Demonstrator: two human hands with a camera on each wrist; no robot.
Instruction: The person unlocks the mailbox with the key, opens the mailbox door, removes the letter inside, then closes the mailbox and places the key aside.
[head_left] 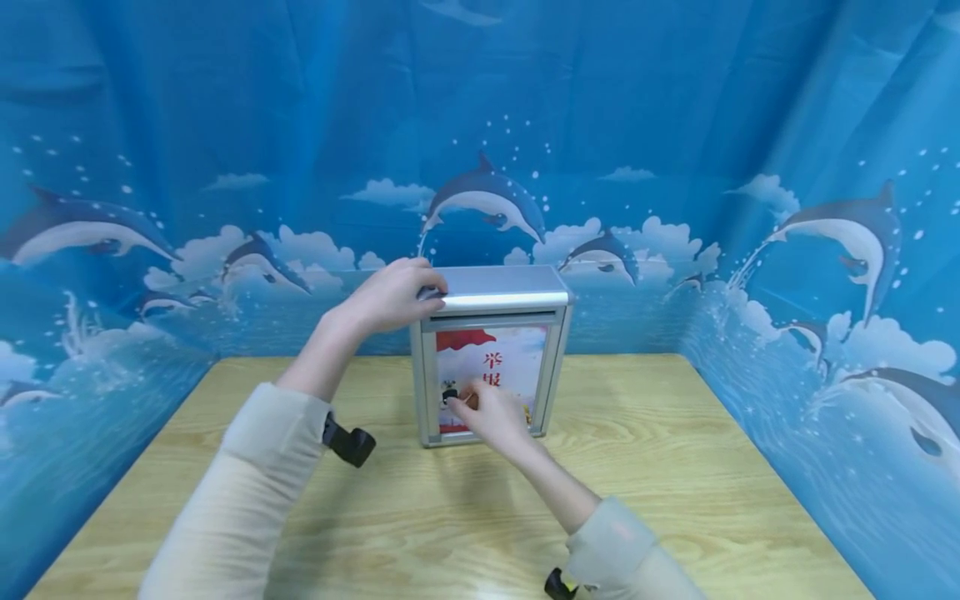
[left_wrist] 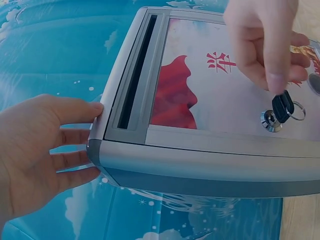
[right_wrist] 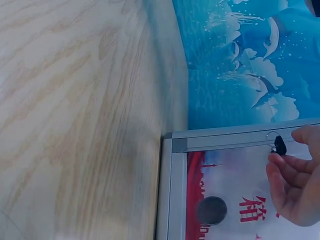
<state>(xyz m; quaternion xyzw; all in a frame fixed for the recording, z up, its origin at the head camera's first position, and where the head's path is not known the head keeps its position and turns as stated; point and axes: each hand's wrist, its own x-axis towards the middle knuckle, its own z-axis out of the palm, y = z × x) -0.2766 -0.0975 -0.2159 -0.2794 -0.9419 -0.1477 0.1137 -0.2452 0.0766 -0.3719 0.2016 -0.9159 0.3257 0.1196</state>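
Note:
A silver metal box [head_left: 487,300] with a slot along the top of its front stands upright on the table. Its white and red front panel [left_wrist: 195,45] bears red Chinese characters. My left hand [head_left: 397,293] rests on the box's upper left corner. In the left wrist view its thumb lies along the top edge and its outstretched fingers touch round the corner. A black-headed key [left_wrist: 283,106] on a ring sits at the round lock [left_wrist: 270,121] by the panel's left side. My right hand [head_left: 491,415] pinches the key's head with its fingertips.
The wood-grain table [head_left: 637,467] extends around the box. Behind it and along both sides hangs a blue curtain [head_left: 637,83] printed with dolphins. A round grey disc [right_wrist: 211,210] is on the lower panel. Each wrist wears a black camera [head_left: 352,444].

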